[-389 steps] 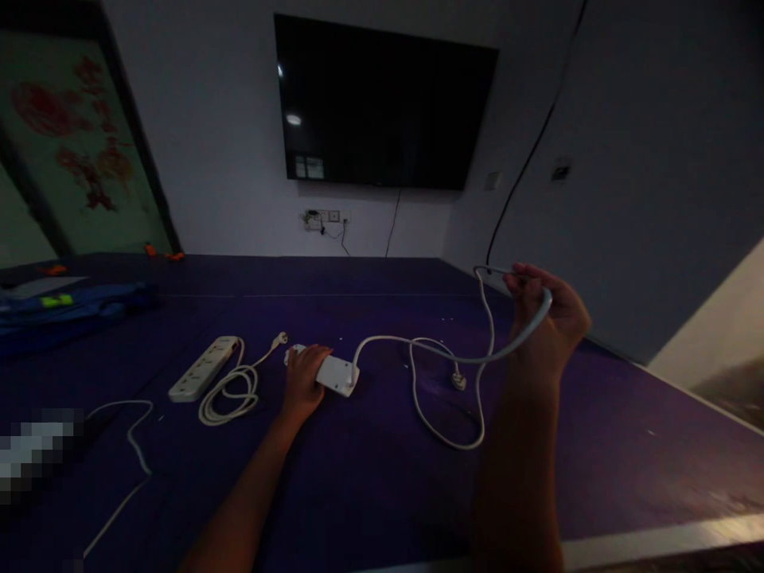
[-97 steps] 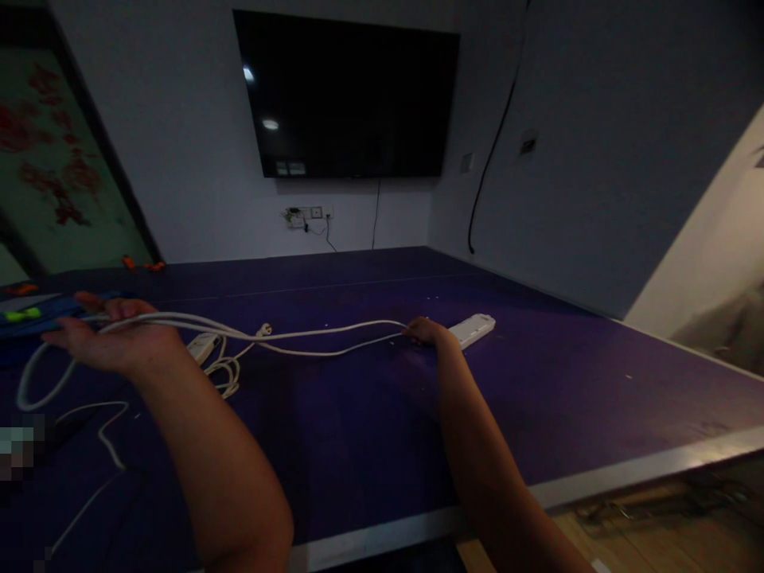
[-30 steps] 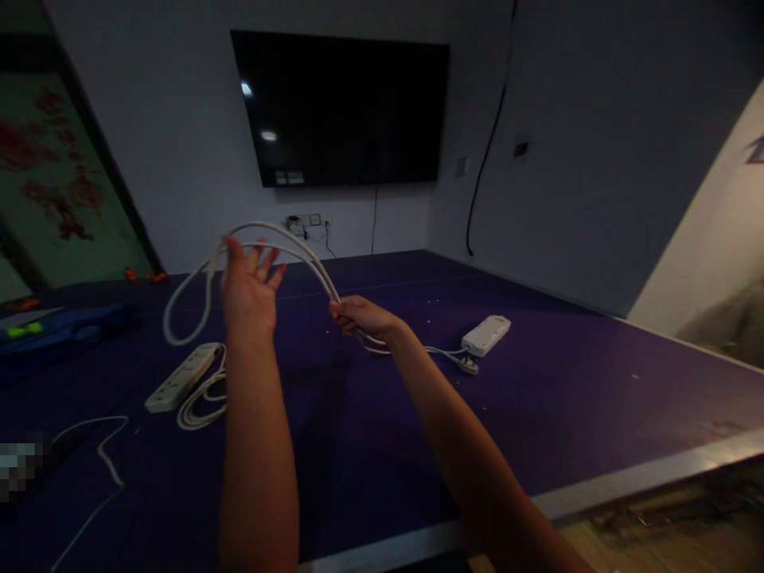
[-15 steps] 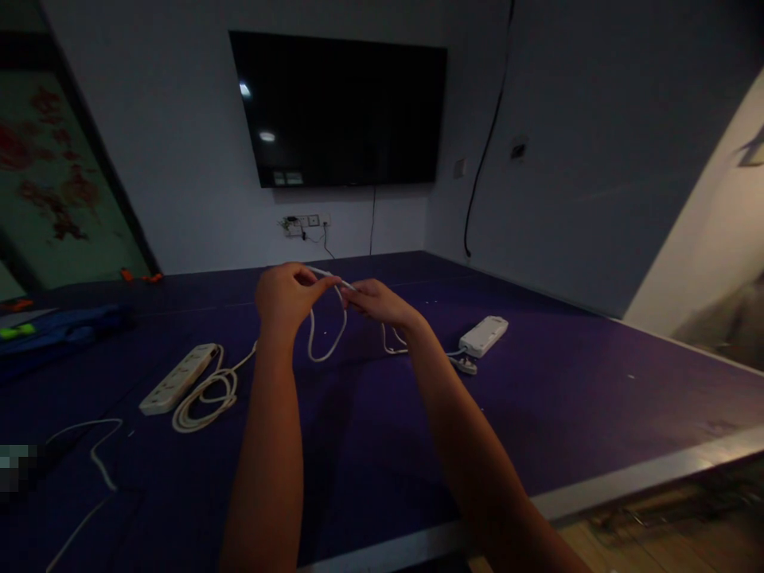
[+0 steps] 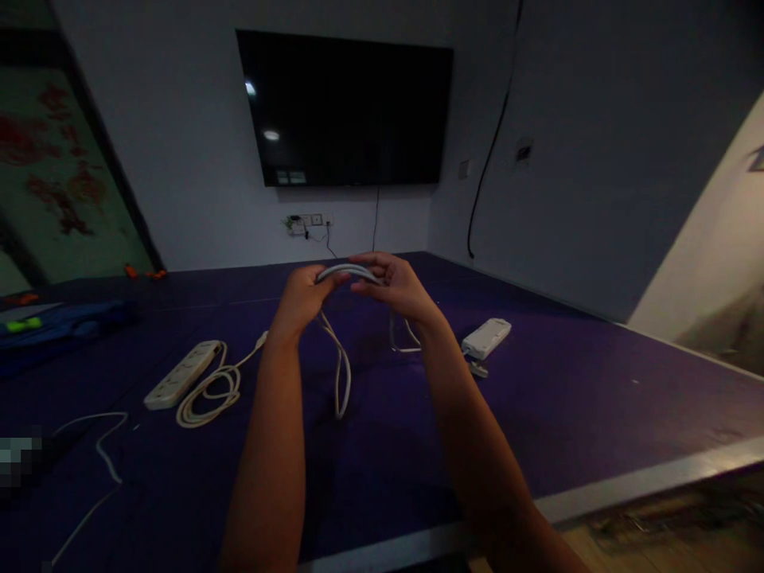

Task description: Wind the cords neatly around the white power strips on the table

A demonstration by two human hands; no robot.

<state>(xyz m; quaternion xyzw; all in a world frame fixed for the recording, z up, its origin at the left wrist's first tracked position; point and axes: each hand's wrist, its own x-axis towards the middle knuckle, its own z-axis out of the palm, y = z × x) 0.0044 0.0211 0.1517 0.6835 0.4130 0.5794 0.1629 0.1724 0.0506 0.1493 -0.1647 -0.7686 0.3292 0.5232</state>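
My left hand [image 5: 302, 296] and my right hand [image 5: 397, 285] are raised close together above the dark purple table [image 5: 567, 398]. Both grip a folded white power cord [image 5: 341, 374]; a short arc of it spans between my fingers and a long loop hangs down below them. The cord runs off to the right to a white power strip [image 5: 486, 337] lying on the table, with its plug [image 5: 478, 368] beside it.
A second white power strip [image 5: 177, 372] with its coiled cord [image 5: 208, 392] lies at the left. A thin loose white cable [image 5: 101, 454] trails at the lower left. A blue object [image 5: 60, 322] sits far left. A dark screen [image 5: 346, 107] hangs on the wall.
My hands have risen slightly and drawn together on the cord. The hanging loop below them has grown longer than half a second ago.
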